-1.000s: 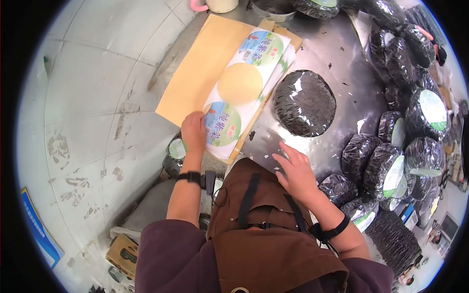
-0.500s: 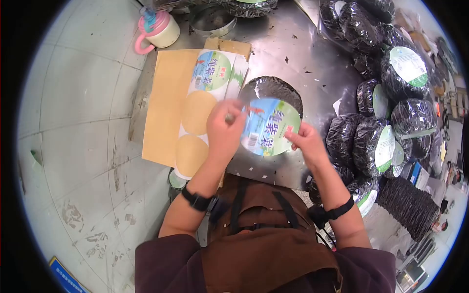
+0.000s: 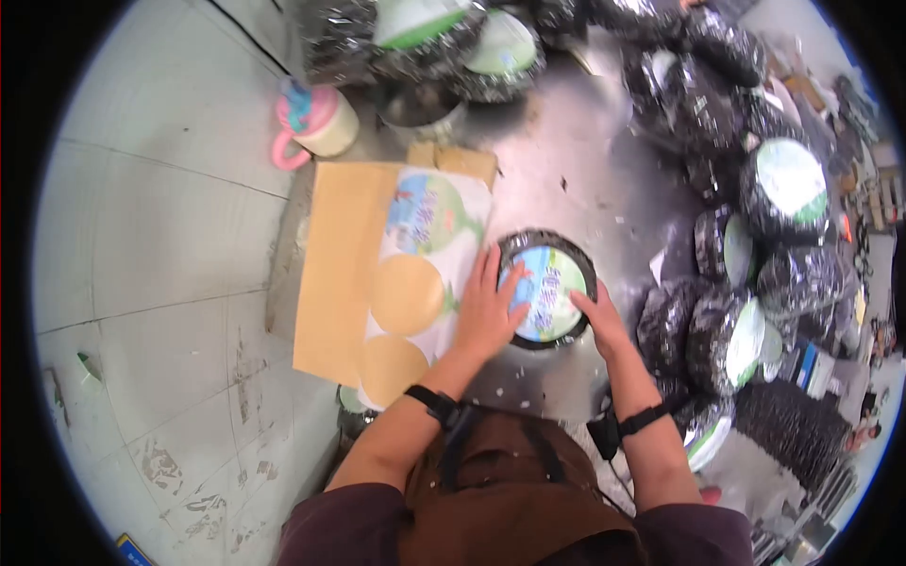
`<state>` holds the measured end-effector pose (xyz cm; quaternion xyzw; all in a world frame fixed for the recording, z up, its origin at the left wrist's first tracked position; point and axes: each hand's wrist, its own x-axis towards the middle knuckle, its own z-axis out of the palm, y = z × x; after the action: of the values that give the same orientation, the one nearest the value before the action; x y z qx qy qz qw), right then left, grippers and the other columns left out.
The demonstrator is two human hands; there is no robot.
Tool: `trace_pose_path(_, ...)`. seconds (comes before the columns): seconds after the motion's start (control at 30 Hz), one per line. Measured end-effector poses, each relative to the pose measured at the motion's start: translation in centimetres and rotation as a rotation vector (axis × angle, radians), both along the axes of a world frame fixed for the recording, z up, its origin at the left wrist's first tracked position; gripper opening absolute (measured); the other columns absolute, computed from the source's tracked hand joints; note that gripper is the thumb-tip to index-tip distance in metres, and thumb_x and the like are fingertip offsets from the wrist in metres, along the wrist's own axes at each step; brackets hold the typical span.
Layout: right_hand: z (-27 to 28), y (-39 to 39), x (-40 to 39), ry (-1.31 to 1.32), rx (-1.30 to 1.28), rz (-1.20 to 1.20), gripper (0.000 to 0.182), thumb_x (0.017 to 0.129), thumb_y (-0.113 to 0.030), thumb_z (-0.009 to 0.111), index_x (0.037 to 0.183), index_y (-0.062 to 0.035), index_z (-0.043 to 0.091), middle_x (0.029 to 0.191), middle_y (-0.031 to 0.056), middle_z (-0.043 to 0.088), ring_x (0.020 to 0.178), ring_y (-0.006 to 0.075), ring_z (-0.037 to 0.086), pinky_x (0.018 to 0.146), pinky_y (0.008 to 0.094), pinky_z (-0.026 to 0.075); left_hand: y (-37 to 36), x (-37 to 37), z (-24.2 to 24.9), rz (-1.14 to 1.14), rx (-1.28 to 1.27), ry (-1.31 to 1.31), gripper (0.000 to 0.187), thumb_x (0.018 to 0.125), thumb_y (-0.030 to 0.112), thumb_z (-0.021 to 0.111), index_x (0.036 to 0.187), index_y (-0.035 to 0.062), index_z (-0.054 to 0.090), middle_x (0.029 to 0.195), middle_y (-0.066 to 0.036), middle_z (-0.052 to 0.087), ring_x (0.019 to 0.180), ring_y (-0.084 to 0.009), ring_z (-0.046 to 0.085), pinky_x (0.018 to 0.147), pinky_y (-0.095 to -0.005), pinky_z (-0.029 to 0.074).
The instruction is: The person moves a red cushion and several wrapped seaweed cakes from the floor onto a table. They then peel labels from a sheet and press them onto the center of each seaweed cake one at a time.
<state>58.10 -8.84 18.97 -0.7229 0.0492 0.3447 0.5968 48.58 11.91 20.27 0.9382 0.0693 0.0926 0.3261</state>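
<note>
- The black round package (image 3: 551,236) sits on the table (image 3: 566,162), with a printed label (image 3: 557,294) lying on its top.
- The left hand (image 3: 486,316) rests on the package's left side, fingers spread open, touching the label.
- The right hand (image 3: 606,325) is at the package's right side, thumb on the label; its other fingers are blurred, so I can't tell whether they grip.
- Left of the package lies a label sheet (image 3: 427,212).
- Wrapped packs (image 3: 727,338) crowd its right.
</note>
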Motion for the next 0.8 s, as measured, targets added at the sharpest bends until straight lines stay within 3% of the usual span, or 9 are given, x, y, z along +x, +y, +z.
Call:
trace_pose_path(0.17, 7.1, 2.7, 2.9, 0.315, -0.241, 0.288, 0.086, 0.074, -0.039, 0.075, 0.139, 0.0004, 0.034, 0.125, 0.0156, 0.052, 0.112, 0.0224, 0.051, 0.097, 0.0357, 0.039, 3.3, -4.8, 0.9, 0.06, -0.375, 0.059, 0.068, 0.079, 0.03, 0.067, 0.137, 0.008, 0.039, 0.146, -0.025, 0.026, 0.133, -0.0423, 0.027, 0.109, -0.0486, 0.024)
trace_pose_path(0.23, 10.4, 4.2, 7.3, -0.127, -0.268, 0.539, 0.081, 0.072, -0.037, 0.075, 0.136, 0.0005, 0.04, 0.128, 0.0167, 0.051, 0.113, 0.0243, 0.052, 0.099, 0.0349, 0.038, 5.3, -7.9, 2.7, 0.034, -0.428, 0.144, 0.07, 0.078, 0.034, 0.067, 0.138, 0.0087, 0.039, 0.146, -0.025, 0.025, 0.134, -0.0413, 0.025, 0.109, -0.0498, 0.022)
trace_pose_path(0.3, 16.9, 7.2, 14.5, -0.493, -0.272, 0.339, 0.054, 0.088, -0.038, 0.057, 0.125, 0.0003, 0.05, 0.125, 0.0118, 0.054, 0.114, 0.0238, 0.052, 0.099, 0.035, 0.039, 7.4, -10.9, 4.1, 0.184, -0.031, 0.194, 0.077, 0.075, 0.044, 0.069, 0.138, 0.0103, 0.04, 0.148, -0.021, 0.024, 0.137, -0.0379, 0.023, 0.109, -0.0525, 0.02)
trace_pose_path(0.33, 20.2, 7.2, 16.8, -0.181, 0.003, 0.053, 0.05, 0.093, -0.042, 0.048, 0.123, -0.0017, 0.053, 0.121, 0.0113, 0.056, 0.114, 0.0231, 0.052, 0.098, 0.0365, 0.041, 8.3, -12.3, 3.3, 0.199, -0.041, 0.194, 0.077, 0.075, 0.044, 0.069, 0.138, 0.0103, 0.04, 0.148, -0.021, 0.024, 0.137, -0.0379, 0.023, 0.109, -0.0525, 0.02)
trace_pose_path(0.4, 26.1, 13.1, 19.1, -0.273, 0.375, -0.055, 0.054, 0.098, -0.04, 0.039, 0.139, -0.0064, 0.034, 0.138, 0.0124, 0.042, 0.128, 0.0224, 0.041, 0.097, 0.0458, 0.043, 9.5, -14.1, 0.7, 0.122, 0.221, 0.451, 0.083, 0.071, 0.05, 0.07, 0.138, 0.0114, 0.04, 0.15, -0.018, 0.023, 0.138, -0.0356, 0.02, 0.109, -0.0547, 0.017)
trace_pose_path(0.5, 26.5, 23.9, 18.5, -0.554, 0.148, 0.247, 0.088, 0.085, -0.046, 0.059, 0.146, 0.0009, 0.017, 0.15, 0.02, 0.02, 0.135, 0.0318, 0.03, 0.102, 0.0463, 0.035, 12.3, -12.9, -1.2, 0.26, 0.127, 0.37, 0.075, 0.073, 0.042, 0.07, 0.135, 0.01, 0.043, 0.143, -0.016, 0.034, 0.132, -0.0349, 0.032, 0.106, -0.0501, 0.026)
trace_pose_path(0.6, 26.5, 35.9, 16.4, -0.993, -0.054, 0.465, 0.076, 0.082, -0.047, 0.061, 0.137, -0.0009, 0.036, 0.14, 0.0173, 0.039, 0.12, 0.0257, 0.046, 0.096, 0.0372, 0.039, 17.6, -12.5, -2.0, 0.595, -0.043, 0.449, 0.061, 0.076, 0.02, 0.068, 0.13, 0.0049, 0.046, 0.13, -0.017, 0.048, 0.118, -0.0381, 0.046, 0.1, -0.0454, 0.036)
trace_pose_path(0.73, 21.4, 45.4, 17.3, -1.323, -0.4, 0.147, 0.095, 0.062, -0.04, 0.081, 0.134, 0.0057, 0.039, 0.129, 0.0275, 0.049, 0.118, 0.0375, 0.05, 0.095, 0.0364, 0.044, 26.0, -15.0, 1.8, 1.051, 0.438, 0.16, 0.063, 0.075, 0.011, 0.068, 0.131, 0.0012, 0.043, 0.132, -0.019, 0.047, 0.12, -0.0378, 0.046, 0.102, -0.0448, 0.035)
trace_pose_path(0.8, 24.0, 42.9, 17.3, -1.043, -0.165, 0.405, 0.092, 0.063, -0.039, 0.079, 0.133, 0.0057, 0.04, 0.121, 0.0261, 0.056, 0.113, 0.0331, 0.055, 0.094, 0.0358, 0.045, 23.3, -13.5, 4.7, 0.893, 0.34, 0.11, 0.063, 0.075, 0.014, 0.069, 0.131, 0.0007, 0.043, 0.133, -0.019, 0.046, 0.12, -0.0379, 0.045, 0.102, -0.0449, 0.035)
